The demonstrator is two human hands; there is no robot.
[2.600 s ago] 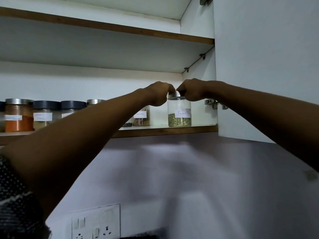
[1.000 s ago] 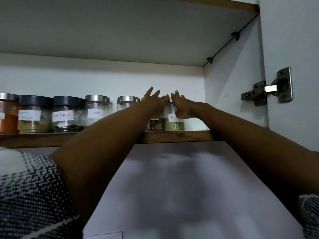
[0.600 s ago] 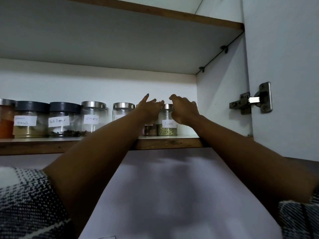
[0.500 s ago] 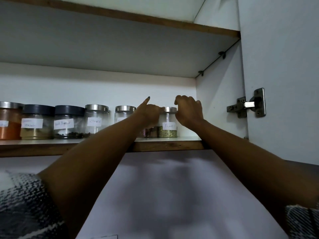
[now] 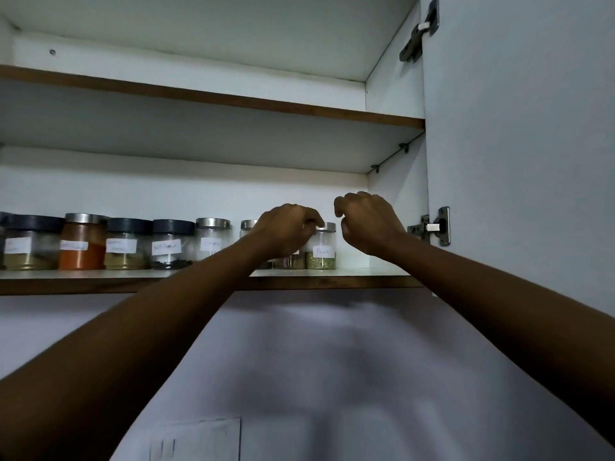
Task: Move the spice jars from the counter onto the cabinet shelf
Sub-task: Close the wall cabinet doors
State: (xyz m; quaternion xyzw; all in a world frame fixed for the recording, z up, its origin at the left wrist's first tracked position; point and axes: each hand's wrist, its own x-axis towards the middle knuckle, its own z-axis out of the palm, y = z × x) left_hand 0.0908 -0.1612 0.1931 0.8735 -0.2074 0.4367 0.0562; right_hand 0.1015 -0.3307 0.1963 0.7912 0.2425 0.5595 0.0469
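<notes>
The fennel jar (image 5: 324, 254), clear glass with a steel lid and a white label, stands at the right end of the lower cabinet shelf (image 5: 100, 287). My left hand (image 5: 286, 231) reaches in front of the row, and its curled fingertips grip the left edge of that jar's lid. It hides most of the neighbouring jar. My right hand (image 5: 366, 224) hovers just right of the fennel jar, fingers curled, holding nothing and apart from the jar. Several more labelled jars line the shelf to the left, among them a cloves jar (image 5: 213, 242) and an orange-powder jar (image 5: 81, 247).
The open cabinet door (image 5: 519, 161) stands close on the right, its hinge (image 5: 432, 227) beside my right wrist. An upper shelf (image 5: 233, 101) runs overhead. Bare shelf shows between the fennel jar and the cabinet's right wall. A switch plate (image 5: 199, 440) is on the wall below.
My right hand has come off the fennel jar's lid and moved right and up. My left index finger, earlier pointing up, is now curled. The view has tilted upward.
</notes>
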